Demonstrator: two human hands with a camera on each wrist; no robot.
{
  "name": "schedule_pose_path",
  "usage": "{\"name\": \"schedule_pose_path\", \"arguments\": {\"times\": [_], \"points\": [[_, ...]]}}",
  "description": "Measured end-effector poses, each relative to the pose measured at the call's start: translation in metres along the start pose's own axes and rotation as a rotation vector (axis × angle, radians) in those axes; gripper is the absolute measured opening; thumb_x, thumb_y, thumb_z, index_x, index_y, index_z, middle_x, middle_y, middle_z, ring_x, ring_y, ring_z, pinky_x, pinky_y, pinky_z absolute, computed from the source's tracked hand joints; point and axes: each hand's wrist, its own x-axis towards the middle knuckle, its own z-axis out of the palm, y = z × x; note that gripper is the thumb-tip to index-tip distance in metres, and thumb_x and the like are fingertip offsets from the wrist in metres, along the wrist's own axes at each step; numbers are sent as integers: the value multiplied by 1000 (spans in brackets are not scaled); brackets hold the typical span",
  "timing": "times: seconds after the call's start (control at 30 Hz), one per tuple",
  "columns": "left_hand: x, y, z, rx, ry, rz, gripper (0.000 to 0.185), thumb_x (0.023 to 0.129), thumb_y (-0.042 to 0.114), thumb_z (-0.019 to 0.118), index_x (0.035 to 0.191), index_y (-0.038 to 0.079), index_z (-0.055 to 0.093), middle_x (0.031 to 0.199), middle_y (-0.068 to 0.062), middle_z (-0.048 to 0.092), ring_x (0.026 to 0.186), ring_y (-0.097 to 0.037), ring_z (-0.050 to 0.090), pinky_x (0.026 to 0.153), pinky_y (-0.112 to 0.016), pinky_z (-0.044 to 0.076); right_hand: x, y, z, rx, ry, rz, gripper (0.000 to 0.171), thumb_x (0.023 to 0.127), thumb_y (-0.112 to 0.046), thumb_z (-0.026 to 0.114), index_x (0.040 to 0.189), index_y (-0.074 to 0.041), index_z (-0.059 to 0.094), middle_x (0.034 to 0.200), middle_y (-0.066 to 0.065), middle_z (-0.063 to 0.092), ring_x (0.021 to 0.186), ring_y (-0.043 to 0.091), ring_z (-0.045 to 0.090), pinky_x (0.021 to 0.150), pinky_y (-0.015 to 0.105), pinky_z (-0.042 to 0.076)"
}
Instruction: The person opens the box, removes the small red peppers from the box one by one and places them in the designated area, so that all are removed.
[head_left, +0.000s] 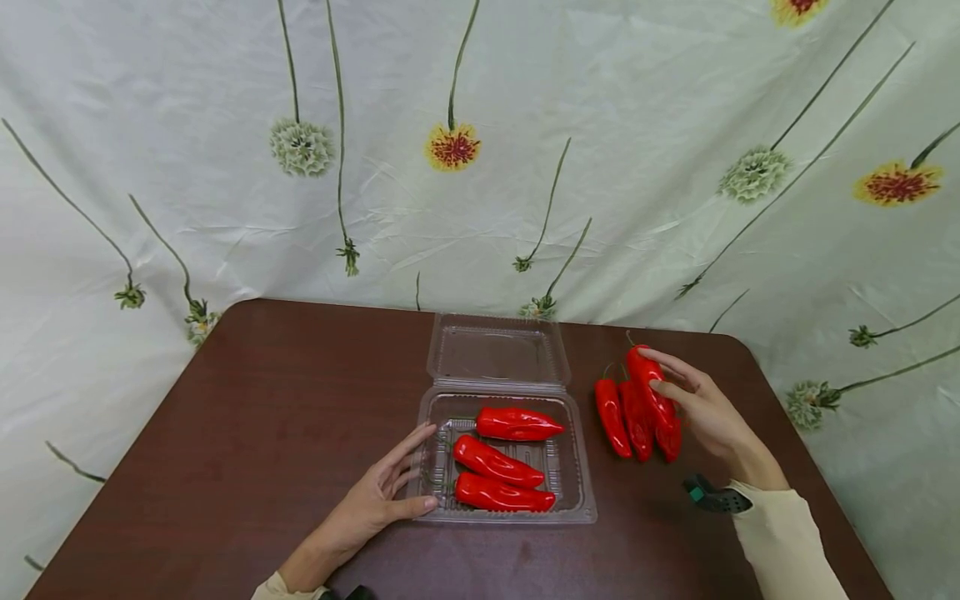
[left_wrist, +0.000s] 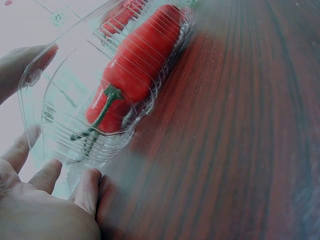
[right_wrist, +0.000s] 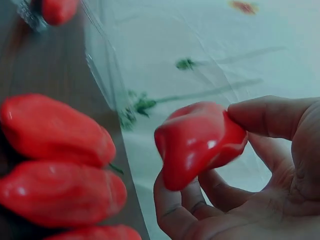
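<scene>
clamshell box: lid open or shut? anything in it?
Open. The clear clamshell box has its lid folded back flat on the table, and three red peppers lie in its tray.

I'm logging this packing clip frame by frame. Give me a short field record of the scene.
Surface: brown table
Container: clear plastic clamshell box, lid open
In box: three red peppers
Loose peppers: red peppers right of the box
Left hand: fingers rest on the box's left edge
Right hand: holds one red pepper
Backdrop: floral cloth
</scene>
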Motion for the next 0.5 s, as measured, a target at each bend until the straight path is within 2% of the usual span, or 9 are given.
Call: {"name": "schedule_pose_path", "arguments": {"times": [0.17,0.4,0.5], "points": [[1,-1,0,-8,-1,-8,87,92,5,71,161,22,21,170,0,6,150,-36,20,107,-10,32,-9,9,-14,71,66,-20,53,105,-15,53,156,-12,37,135,-7,56,105,10,66,78,26,58],[0,-3,-1,12,-8,38,84,93,5,69,161,16,21,169,-6,5,148,-42,21,106,-11,33,-21,26,-29,40,134,9,54,105,-19,53,157,-15,35,136,-12,53,104,7,63,75,23,56],[0,-2,-1,3,-5,22,85,93,5,70,161,18,21,170,-4,5,149,-40,20,107,-11,32,-25,33,-33,55,166,24,55,105,-20,53,157,-16,35,136,-15,53,105,4,62,75,22,56]]}}
